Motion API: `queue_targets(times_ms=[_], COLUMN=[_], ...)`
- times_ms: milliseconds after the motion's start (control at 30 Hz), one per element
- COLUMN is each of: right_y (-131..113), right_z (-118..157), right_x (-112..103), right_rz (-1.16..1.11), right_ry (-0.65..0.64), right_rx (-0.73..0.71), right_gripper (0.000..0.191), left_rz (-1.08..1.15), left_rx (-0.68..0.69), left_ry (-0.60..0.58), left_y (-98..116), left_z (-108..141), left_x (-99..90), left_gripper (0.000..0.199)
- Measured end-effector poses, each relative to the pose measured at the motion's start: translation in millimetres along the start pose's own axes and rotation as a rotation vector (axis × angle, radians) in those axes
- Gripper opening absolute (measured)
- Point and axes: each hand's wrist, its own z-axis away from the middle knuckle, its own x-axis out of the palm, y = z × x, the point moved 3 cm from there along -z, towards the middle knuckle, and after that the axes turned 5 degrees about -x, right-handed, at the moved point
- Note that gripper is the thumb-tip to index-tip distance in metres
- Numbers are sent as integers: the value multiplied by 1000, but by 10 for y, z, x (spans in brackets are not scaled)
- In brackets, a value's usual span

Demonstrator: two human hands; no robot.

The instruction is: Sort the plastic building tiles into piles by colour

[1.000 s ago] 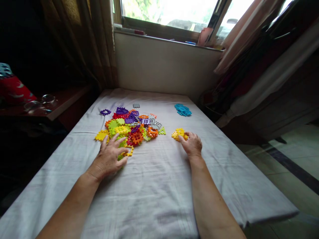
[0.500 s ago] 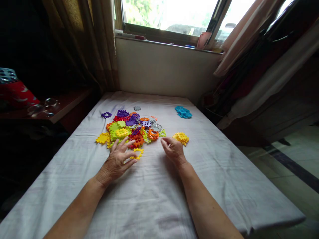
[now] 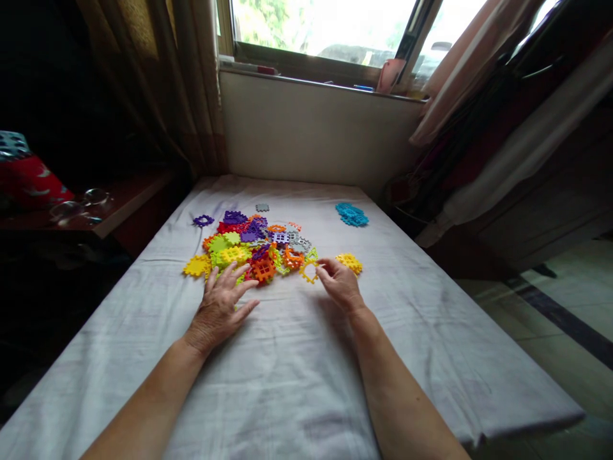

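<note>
Between the thumb and fingers of my right hand (image 3: 341,286) is a yellow toothed frame piece (image 3: 303,271) with an open middle. It is held at the right edge of a mixed heap of plastic interlocking pieces (image 3: 249,237) in purple, red, orange, lime, yellow and grey. My left hand (image 3: 219,313) lies with fingers spread at the heap's near side, its fingertips by the lime and orange pieces. Just beyond my right hand sits a small pile of yellow pieces (image 3: 351,262), partly covered by that hand. A pile of blue pieces (image 3: 352,214) lies farther back.
A pale cloth covers the table (image 3: 297,383). One grey piece (image 3: 262,207) and a purple frame piece (image 3: 204,220) lie apart from the heap. At left, glasses (image 3: 96,197) rest on a dark side table. A wall and window stand behind; clothes hang at right.
A yellow frame piece that was by my left fingers is now pinched in my right hand, farther right. My left hand has shifted slightly left, fingers still spread.
</note>
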Motion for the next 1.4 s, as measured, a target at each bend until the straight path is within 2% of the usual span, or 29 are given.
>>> queue_targets(times_ms=[133, 200, 300, 367, 433, 567, 667, 800, 900, 967, 1067, 1133, 1267, 1333, 1400], right_y=[288, 362, 364, 317, 263, 223, 279, 364, 336, 217, -126, -416, -913, -1028, -1034], right_z=[-82, -89, -80, -62, -40, -20, -81, -239, -289, -257, -139, -55, 9, -20, -68], right_x=[-390, -477, -530, -528, -476, -264, -191, -244, -234, -141, 124, 343, 775, 924, 990], right_rz=[225, 279, 404, 501, 567, 679, 739, 777, 800, 776, 664, 588, 530, 545, 573], right_ry=[139, 157, 200, 241, 224, 36, -22, -5, 37, 78, 114, 85, -123, -230, -298], right_rx=[133, 172, 148, 105, 58, -11, 30, 117, 150, 68, -211, -403, -684, -736, -713], right_gripper=[29, 29, 31, 32, 33, 37, 32, 31, 34, 38, 36, 34, 39, 41, 39], left_rz=[-63, -84, -95, -90, -80, -77, -105, -134, -135, -131, -123, -110, -82, -76, -78], left_rx=[-107, -153, -206, -244, -279, -325, -356, -368, -361, -343, -323, -316, -332, -330, -304], left_ry=[58, 94, 131, 155, 183, 228, 233, 223, 190, 165, 162, 165, 160, 163, 158], left_y=[-153, -237, -369, -457, -536, -645, -694, -706, -675, -643, -611, -608, -633, -638, -622], left_z=[0, 2, 6, 11, 17, 34, 44, 46, 37, 30, 25, 24, 21, 21, 22], left_x=[-20, -29, -42, -53, -65, -78, -77, -62, -41, -36, -54, -71, -87, -79, -56], left_gripper=[37, 39, 39, 39, 38, 34, 32, 32, 31, 29, 25, 26, 31, 29, 28])
